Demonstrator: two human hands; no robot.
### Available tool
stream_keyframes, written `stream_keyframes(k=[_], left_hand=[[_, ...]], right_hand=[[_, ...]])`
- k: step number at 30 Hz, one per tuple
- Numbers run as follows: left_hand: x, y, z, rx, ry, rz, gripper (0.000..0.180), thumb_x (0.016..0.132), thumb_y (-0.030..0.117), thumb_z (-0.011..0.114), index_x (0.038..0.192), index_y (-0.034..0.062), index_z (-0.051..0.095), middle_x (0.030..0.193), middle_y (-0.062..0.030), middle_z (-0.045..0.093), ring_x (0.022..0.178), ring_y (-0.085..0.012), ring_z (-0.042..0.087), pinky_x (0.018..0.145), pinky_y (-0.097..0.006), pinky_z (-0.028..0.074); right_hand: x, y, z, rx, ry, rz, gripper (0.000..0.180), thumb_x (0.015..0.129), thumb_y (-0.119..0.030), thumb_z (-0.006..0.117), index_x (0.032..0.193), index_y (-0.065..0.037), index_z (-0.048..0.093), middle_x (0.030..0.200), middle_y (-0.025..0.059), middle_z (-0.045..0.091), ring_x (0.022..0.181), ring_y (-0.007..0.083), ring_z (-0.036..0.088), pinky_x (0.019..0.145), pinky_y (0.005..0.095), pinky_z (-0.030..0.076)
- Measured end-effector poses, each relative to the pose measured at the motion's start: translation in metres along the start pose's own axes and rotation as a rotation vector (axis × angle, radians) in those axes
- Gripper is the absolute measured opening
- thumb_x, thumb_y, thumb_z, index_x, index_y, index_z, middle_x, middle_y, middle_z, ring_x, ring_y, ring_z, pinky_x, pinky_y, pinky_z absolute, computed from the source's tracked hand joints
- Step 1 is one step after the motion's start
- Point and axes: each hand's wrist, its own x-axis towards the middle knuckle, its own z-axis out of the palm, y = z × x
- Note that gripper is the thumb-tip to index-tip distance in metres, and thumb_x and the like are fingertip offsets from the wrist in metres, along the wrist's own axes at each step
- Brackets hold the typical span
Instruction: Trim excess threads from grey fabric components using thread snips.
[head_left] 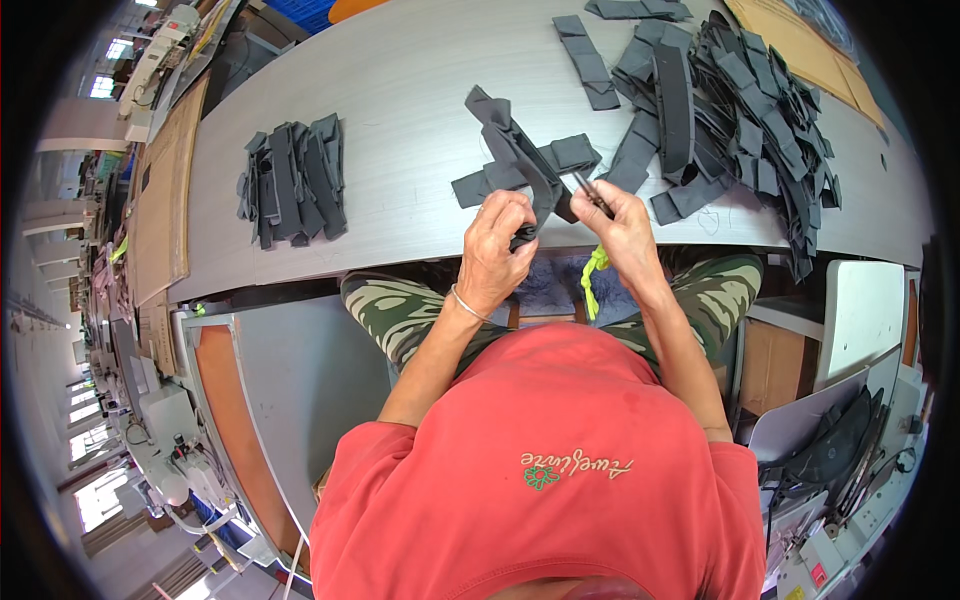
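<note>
My left hand (492, 252) is closed on a dark grey fabric strip (515, 150) near the table's front edge. The strip is folded, and its far end rises away from my fingers over the table. In my right hand (625, 228) is a small pair of thread snips (595, 194), blades pointing toward the strip. From that hand hangs a bright yellow-green ribbon (592, 282). Whether the blades touch the fabric I cannot tell. Beneath the held strip, another dark grey strip (478, 187) lies crosswise on the table.
A neat bundle of grey strips (292, 182) lies on the pale table (400, 130) to the left. At the right, a large loose heap of strips (765, 115) reaches over the front edge. Cardboard (815, 50) lies behind it. A grey cabinet panel (300, 370) stands below left.
</note>
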Motion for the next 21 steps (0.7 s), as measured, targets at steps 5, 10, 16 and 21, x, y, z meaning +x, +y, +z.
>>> stream_keyframes(k=[5,10,16,21], left_hand=[[0.002,-0.004,-0.001,0.111,0.129,0.096,0.032,0.054,-0.012,0.065,0.078,0.0017,0.050,0.083,-0.0136,0.052,0.077,-0.0333,0.054,0.070,-0.039,0.046],[-0.001,-0.009,0.006,0.102,0.200,0.137,0.032,0.052,-0.013,0.065,0.075,0.0021,0.048,0.076,-0.0130,0.048,0.072,-0.0315,0.051,0.066,-0.039,0.043],[-0.003,-0.008,0.011,0.104,0.274,0.149,0.033,0.050,-0.012,0.064,0.074,0.0020,0.047,0.072,-0.0122,0.046,0.069,-0.0306,0.048,0.062,-0.038,0.040],[-0.003,-0.010,0.013,0.110,0.282,0.200,0.031,0.048,-0.012,0.062,0.072,0.0021,0.047,0.071,-0.0110,0.045,0.068,-0.0293,0.047,0.060,-0.037,0.039]], right_hand=[[-0.001,-0.015,-0.010,-0.130,0.202,0.029,0.023,0.090,-0.023,0.061,0.083,-0.002,0.060,0.065,-0.0031,0.048,0.061,0.0054,0.040,0.054,0.0250,0.031],[-0.012,-0.025,0.000,-0.477,0.237,-0.310,0.027,0.084,-0.030,0.067,0.103,-0.011,0.065,0.083,0.0044,0.065,0.072,0.0184,0.057,0.069,0.0335,0.043],[-0.023,-0.022,-0.004,-0.699,0.185,-0.389,0.023,0.082,-0.016,0.064,0.105,-0.015,0.067,0.082,0.0026,0.063,0.073,0.0222,0.056,0.068,0.0337,0.038],[-0.026,-0.025,0.002,-0.714,0.148,-0.487,0.019,0.080,-0.016,0.066,0.099,-0.015,0.069,0.077,0.0009,0.062,0.072,0.0206,0.055,0.067,0.0341,0.038]])
